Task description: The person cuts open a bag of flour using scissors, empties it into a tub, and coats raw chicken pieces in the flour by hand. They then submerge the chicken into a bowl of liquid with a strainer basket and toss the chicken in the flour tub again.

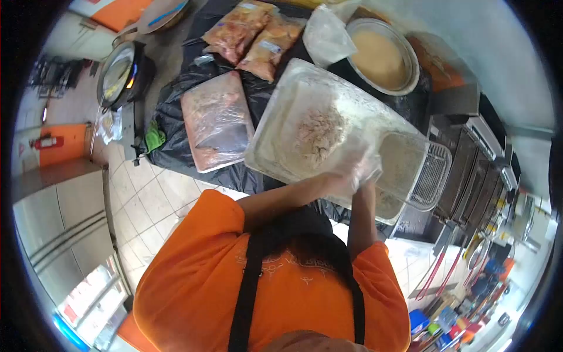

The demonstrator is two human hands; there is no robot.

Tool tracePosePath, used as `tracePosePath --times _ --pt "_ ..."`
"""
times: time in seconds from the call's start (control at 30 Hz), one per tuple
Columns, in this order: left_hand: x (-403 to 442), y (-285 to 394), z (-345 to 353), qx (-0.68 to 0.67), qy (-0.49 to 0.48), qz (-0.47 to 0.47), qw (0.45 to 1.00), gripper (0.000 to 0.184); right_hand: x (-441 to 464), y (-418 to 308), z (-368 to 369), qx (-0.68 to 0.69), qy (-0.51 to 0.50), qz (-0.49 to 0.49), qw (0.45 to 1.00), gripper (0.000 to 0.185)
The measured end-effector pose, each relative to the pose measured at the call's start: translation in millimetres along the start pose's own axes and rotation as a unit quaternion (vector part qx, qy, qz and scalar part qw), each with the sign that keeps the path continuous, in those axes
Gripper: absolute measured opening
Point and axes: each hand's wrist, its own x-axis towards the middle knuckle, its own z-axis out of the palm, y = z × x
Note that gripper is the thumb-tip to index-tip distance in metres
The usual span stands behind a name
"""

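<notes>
My left hand and my right hand are together over a large pale tray. Clear plastic gloves seem to cover both, and motion smears the fingers, so their grip cannot be made out. Just beyond them, a heap of flour-coated pieces lies in loose flour. At the tray's right end rests a wire fry basket, partly over the rim. A round metal bowl of beige liquid stands behind the tray, with a crumpled clear plastic bag beside it.
Left of the tray sits a film-wrapped tray. Two bags of raw meat lie behind it on black plastic sheeting. A pan with flame showing stands far left. Fryers with red-handled baskets are at the right.
</notes>
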Motion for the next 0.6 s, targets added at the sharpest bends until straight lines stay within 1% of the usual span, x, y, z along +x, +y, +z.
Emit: tracePosePath --times 0.03,0.07,0.1,0.13,0.17,0.27,0.3,0.33,0.37,0.4,0.43,0.47,0.5,0.53,0.57,0.6 --pt "-1 -16 11 0.156 0.028 0.112 0.981 0.055 3 4 4 -0.032 -0.009 0.004 0.999 0.039" --pt "5 12 -5 -0.051 -0.026 -0.056 0.997 0.054 6 5 5 -0.055 -0.015 0.003 0.998 0.039" --pt "16 36 -30 -0.111 -0.050 -0.203 0.972 0.058 11 6 7 -0.077 -0.026 -0.001 0.997 0.038" --pt "25 85 -72 -0.161 -0.055 -0.348 0.922 0.063 11 3 6 -0.098 -0.041 -0.011 0.994 0.038" --pt "22 82 -83 -0.165 -0.059 -0.346 0.922 0.063 13 3 4 -0.127 -0.073 -0.025 0.989 0.037" --pt "30 71 -97 -0.271 0.077 -0.353 0.892 0.069 34 11 -15 -0.200 -0.199 -0.119 0.952 0.036" --pt "34 65 -101 -0.305 0.122 -0.353 0.876 0.071 46 18 -26 -0.170 -0.192 -0.127 0.958 0.035" --pt "35 57 -106 -0.338 0.167 -0.355 0.856 0.072 61 24 -34 -0.106 -0.153 -0.103 0.977 0.029" --pt "34 27 -105 -0.341 0.164 -0.352 0.856 0.072 77 28 -44 -0.039 -0.113 -0.080 0.990 0.023" --pt "34 -16 -99 -0.425 0.134 -0.288 0.848 0.070 105 19 -70 -0.140 -0.037 -0.091 0.985 0.018" --pt "37 -24 -102 -0.464 0.117 -0.249 0.842 0.069 143 10 -93 -0.240 0.041 -0.102 0.965 0.013" --pt "40 -31 -105 -0.504 0.099 -0.211 0.832 0.068 189 12 -95 -0.177 0.071 -0.027 0.981 0.011" --pt "36 -20 -111 -0.550 0.085 -0.177 0.812 0.066 234 14 -96 -0.109 0.109 0.043 0.987 0.010" --pt "34 -5 -117 -0.593 0.071 -0.144 0.789 0.064 268 9 -98 0.006 0.176 0.062 0.983 0.013" --pt "33 21 -129 -0.592 0.071 -0.142 0.790 0.064 301 4 -101 0.121 0.247 0.064 0.959 0.018" --pt "29 55 -143 -0.583 0.099 -0.224 0.775 0.065 311 -31 -135 0.076 0.202 0.120 0.969 0.022"
